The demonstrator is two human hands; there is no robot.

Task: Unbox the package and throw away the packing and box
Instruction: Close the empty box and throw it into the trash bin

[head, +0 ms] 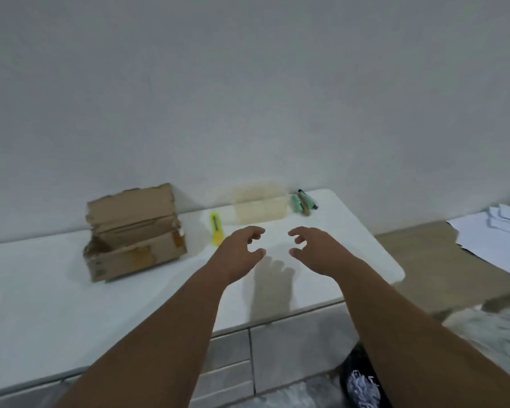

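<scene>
One smooth white table (42, 290) with a rounded corner meets the wall. One brown cardboard box (136, 234) sits on its left part, open, its flap torn ragged. One blurred translucent tub (259, 207) stands at the back. The left hand (239, 251) and right hand (312, 248) hover before it, fingers loosely curled, holding nothing. One yellow cutter (216, 229) lies between box and left hand. A few pens (302, 202) lie beside the tub.
</scene>
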